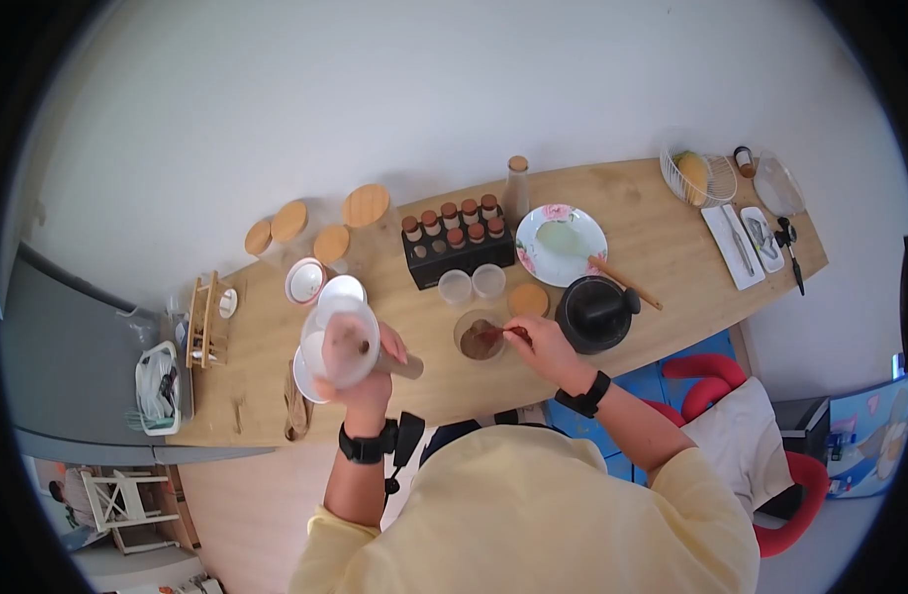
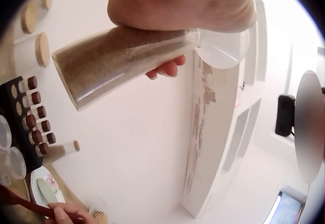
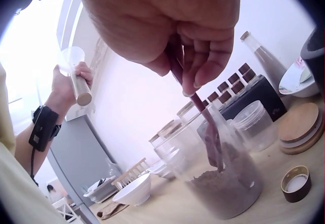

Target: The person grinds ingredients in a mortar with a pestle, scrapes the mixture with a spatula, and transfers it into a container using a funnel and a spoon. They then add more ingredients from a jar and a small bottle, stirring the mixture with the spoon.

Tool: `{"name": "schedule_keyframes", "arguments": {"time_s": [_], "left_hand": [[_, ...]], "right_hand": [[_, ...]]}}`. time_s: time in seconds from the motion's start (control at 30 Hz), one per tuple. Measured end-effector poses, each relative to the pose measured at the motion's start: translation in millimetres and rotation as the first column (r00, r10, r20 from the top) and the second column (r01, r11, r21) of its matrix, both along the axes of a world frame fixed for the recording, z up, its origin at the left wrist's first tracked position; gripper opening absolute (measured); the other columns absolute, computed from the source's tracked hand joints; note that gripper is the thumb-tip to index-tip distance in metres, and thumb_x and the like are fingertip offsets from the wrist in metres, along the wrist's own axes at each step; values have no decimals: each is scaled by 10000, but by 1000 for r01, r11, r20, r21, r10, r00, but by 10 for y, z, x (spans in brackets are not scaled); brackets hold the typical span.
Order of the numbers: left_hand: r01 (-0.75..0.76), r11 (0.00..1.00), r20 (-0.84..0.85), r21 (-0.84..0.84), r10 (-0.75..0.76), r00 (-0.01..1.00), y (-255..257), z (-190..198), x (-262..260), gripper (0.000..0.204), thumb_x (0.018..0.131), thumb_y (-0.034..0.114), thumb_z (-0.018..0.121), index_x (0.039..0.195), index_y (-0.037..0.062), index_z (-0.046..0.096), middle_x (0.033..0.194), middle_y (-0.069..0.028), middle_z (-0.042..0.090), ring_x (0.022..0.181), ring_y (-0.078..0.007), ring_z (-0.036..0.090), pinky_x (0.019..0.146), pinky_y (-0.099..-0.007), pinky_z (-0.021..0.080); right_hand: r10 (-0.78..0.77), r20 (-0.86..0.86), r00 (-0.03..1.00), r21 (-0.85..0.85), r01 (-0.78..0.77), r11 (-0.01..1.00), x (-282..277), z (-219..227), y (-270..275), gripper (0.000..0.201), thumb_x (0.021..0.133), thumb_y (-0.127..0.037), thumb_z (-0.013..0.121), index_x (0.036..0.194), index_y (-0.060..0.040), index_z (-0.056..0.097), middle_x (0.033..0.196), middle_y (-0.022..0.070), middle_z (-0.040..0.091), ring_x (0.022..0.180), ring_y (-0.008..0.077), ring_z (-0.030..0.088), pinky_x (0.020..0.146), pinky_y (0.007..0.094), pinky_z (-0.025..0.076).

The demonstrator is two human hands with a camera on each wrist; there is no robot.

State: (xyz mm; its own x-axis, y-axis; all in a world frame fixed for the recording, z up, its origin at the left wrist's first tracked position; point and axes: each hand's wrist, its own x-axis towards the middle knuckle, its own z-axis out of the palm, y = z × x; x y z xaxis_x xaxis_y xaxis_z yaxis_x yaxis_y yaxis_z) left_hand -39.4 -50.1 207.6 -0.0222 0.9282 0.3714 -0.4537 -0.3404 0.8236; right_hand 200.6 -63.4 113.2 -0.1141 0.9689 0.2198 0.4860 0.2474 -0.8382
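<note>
My left hand (image 1: 367, 388) grips a clear bottle (image 2: 106, 64) of brown powder, raised over the left part of the table and tilted. A translucent funnel (image 1: 353, 346) sits at the bottle's neck; its inside is blurred. With its fingertips my right hand (image 3: 172, 25) pinches a dark red spoon (image 3: 212, 137), which dips into a wide glass jar (image 3: 231, 191). Brown powder fills the jar's lower part, and the spoon's end touches it. The jar (image 1: 466, 346) stands on the table between my hands. Beside it lies a round wooden lid (image 1: 528, 300).
A black mortar (image 1: 594, 315) stands right of my right hand. Behind are a black rack (image 1: 461, 259) of small jars, two clear cups (image 1: 455, 287), a floral plate (image 1: 533, 259) and a corked bottle (image 1: 516, 193). White bowls (image 1: 305, 282) and lidded jars (image 1: 289, 222) are at the left.
</note>
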Motion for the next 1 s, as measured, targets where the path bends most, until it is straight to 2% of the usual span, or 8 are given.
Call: {"name": "schedule_keyframes", "arguments": {"time_s": [0.43,0.47,0.5,0.57,0.6,0.67,0.8,1.0], "left_hand": [[-129,989,-273,75,145,951,7,-292,-153,941,583,855,487,1054,41,467,672,-89,487,563,-199,505,491,-296,408],[-6,1000,-234,-28,-1,972,-30,-339,-235,1001,542,858,533,1102,30,480,999,-19,518,908,-143,503,730,-250,407],[-7,1000,-235,-29,0,972,-60,-395,-268,1001,542,858,533,1102,30,480,999,-19,518,908,-143,503,730,-250,407],[-309,950,-691,-50,191,698,-82,-282,-214,934,600,831,516,1089,35,485,953,-56,531,825,-167,545,659,-254,432],[-309,950,-690,-48,192,698,-53,-273,-170,934,600,831,516,1089,35,485,953,-56,531,825,-167,545,659,-254,432],[72,996,-130,48,-66,989,4,-254,-98,874,668,832,405,1045,48,492,778,-98,546,631,-196,552,529,-269,426],[25,982,30,-188,-20,999,217,-141,-51,859,672,862,263,871,52,468,593,-87,464,468,-201,460,399,-301,385],[67,987,33,-144,-63,997,274,-28,4,863,663,867,275,874,53,471,597,-92,476,469,-204,467,402,-302,384]], "right_hand": [[-8,-31,999,-54,7,999,-84,-237,103,147,827,-130,611,908,-8,609,818,160,618,736,319,604,658,363,479],[-17,-48,999,-81,13,997,-94,-277,91,141,822,-124,617,904,-8,611,813,157,617,732,312,605,656,359,479],[-16,-48,999,-82,12,997,-98,-309,98,141,822,-124,617,904,-8,611,813,157,617,732,312,605,656,359,479],[-21,-39,999,-21,20,1000,-103,-347,161,128,816,-105,630,898,-7,617,754,132,609,626,231,582,592,305,462],[-21,-39,999,-18,21,1000,-99,-367,193,128,816,-105,630,898,-7,617,754,132,609,626,231,582,592,305,462],[-24,-47,999,34,26,999,-107,-418,214,122,808,-93,640,892,-7,620,756,126,608,614,218,571,587,299,458],[-32,-66,997,45,35,998,-131,-444,306,121,806,-85,643,892,-4,620,762,128,610,619,213,573,587,298,456],[-68,-96,993,43,72,996,-180,-496,385,131,807,-98,631,888,2,606,833,155,604,715,296,589,637,345,469]]}}
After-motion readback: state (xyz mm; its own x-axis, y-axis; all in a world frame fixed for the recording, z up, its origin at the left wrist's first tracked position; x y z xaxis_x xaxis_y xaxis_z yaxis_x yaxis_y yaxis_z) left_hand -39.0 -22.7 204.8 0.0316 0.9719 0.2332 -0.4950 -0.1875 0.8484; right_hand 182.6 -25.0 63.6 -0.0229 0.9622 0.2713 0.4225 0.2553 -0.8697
